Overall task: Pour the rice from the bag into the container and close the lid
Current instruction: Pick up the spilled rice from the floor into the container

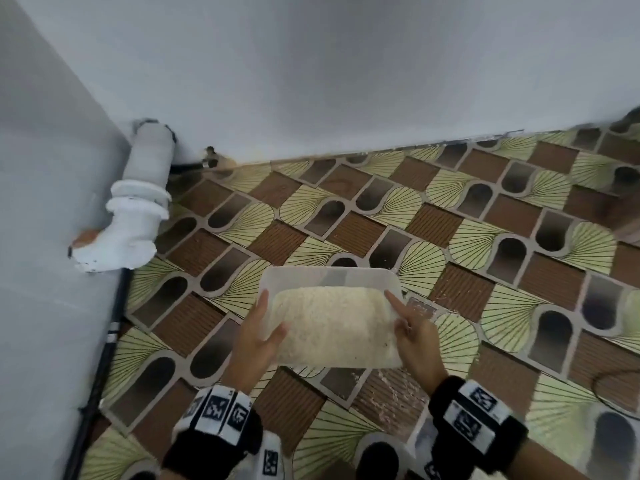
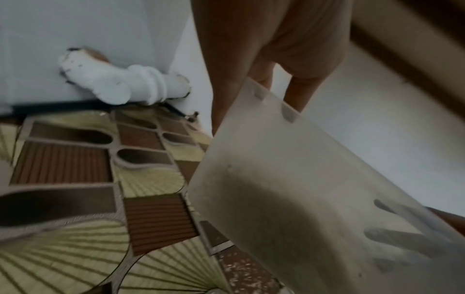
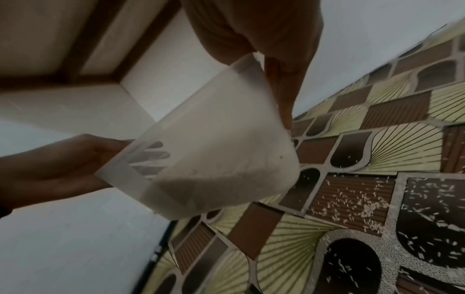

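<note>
Rice [image 1: 332, 323] fills the near part of the translucent container [image 1: 301, 277], heaped against its near wall as the tub is tipped and held up off the patterned floor [image 1: 485, 244], near the middle of the scene. Both hands are on it: the left hand [image 1: 256, 341] grips the left side, thumb on the outside, and in the right wrist view its fingers [image 3: 151, 157] show as dark shapes through the frosted wall, reaching inside over the rim. The right hand [image 1: 412, 337] grasps the right side, forefinger stretched along the rim toward the far corner, the other fingers curled around the edge. From the left wrist view the container's underside [image 2: 289, 189] fills the right half of the picture, clear of the floor, with the left hand's fingertips [image 2: 299, 93] hooked over the rim. Loose grains [image 3: 352, 201] lie scattered on the brown and dark tiles to the right of the tub, and more specks sit on the floor near the person, under the tub's near edge. Off to the far left, a white pipe [image 1: 138, 209] juts out of the corner where the two pale walls [image 1: 311, 64] meet. Black wristbands with printed markers [image 1: 474, 410] wrap both wrists.
</note>
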### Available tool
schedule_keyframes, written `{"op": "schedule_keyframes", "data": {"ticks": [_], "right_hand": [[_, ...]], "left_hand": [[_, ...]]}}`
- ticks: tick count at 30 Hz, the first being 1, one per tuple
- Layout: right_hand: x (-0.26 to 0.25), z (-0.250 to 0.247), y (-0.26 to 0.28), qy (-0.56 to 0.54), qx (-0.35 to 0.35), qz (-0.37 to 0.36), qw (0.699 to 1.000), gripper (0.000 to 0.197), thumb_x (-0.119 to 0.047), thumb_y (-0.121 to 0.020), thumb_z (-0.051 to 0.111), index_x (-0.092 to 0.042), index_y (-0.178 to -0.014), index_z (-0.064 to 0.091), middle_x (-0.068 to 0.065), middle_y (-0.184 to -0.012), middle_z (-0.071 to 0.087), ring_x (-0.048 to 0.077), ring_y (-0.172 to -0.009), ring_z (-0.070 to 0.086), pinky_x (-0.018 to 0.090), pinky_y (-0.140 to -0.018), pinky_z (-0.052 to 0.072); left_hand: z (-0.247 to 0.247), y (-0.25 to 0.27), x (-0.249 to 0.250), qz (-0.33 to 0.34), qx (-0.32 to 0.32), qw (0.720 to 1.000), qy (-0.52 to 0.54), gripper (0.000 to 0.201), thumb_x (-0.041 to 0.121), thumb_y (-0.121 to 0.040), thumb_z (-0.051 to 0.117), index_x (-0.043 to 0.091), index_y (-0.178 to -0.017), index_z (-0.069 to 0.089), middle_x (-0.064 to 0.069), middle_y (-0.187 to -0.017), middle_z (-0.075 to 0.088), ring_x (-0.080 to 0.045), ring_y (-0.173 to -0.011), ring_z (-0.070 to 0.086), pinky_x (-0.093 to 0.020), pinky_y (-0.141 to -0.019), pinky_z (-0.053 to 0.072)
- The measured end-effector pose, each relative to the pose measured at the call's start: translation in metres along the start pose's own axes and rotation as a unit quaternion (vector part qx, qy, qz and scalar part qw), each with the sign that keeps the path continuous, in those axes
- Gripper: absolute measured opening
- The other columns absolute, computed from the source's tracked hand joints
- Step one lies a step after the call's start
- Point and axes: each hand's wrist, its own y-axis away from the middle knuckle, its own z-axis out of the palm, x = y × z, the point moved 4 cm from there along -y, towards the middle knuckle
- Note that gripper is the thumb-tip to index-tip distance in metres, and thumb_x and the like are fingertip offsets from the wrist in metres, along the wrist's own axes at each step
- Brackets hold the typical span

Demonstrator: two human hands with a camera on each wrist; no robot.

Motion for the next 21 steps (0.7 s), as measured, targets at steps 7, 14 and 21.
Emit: {"op": "schedule_keyframes", "data": {"ticks": [7, 14, 21], "right_hand": [[0.094, 0.124, -0.079, 0.034, -0.108, -0.052, 0.992, 0.043, -0.002, -0.095, 0.037, -0.015, -0.136, 0.045, 0.008, -0.129, 0.057, 0.022, -0.114, 0.055, 0.015, -0.087, 0.037], [0.151, 0.21, -0.132, 0.049, -0.164, -0.077, 0.982, 0.055, 0.007, -0.087, 0.041, -0.013, -0.138, 0.042, 0.012, -0.129, 0.055, 0.025, -0.12, 0.05, 0.019, -0.096, 0.033], [0.168, 0.234, -0.151, 0.045, -0.16, -0.101, 0.981, 0.063, 0.007, -0.08, 0.044, -0.019, -0.137, 0.046, 0.01, -0.119, 0.063, 0.023, -0.109, 0.057, 0.026, -0.096, 0.042]], "left_hand": [[0.057, -0.073, -0.139, -0.071, 0.065, 0.995, -0.035, 0.064, 0.016, -0.091, 0.054, 0.017, -0.146, 0.022, -0.009, -0.15, 0.025, -0.026, -0.136, 0.025, -0.04, -0.109, 0.021], [0.075, -0.145, -0.226, -0.108, 0.117, 0.987, -0.024, 0.055, 0.021, -0.092, 0.051, 0.019, -0.143, 0.029, -0.011, -0.149, 0.028, -0.029, -0.135, 0.026, -0.045, -0.109, 0.023], [0.082, -0.163, -0.252, -0.094, 0.161, 0.981, 0.06, 0.051, 0.016, -0.09, 0.054, 0.016, -0.138, 0.04, -0.013, -0.145, 0.034, -0.031, -0.132, 0.032, -0.051, -0.108, 0.026]]}}
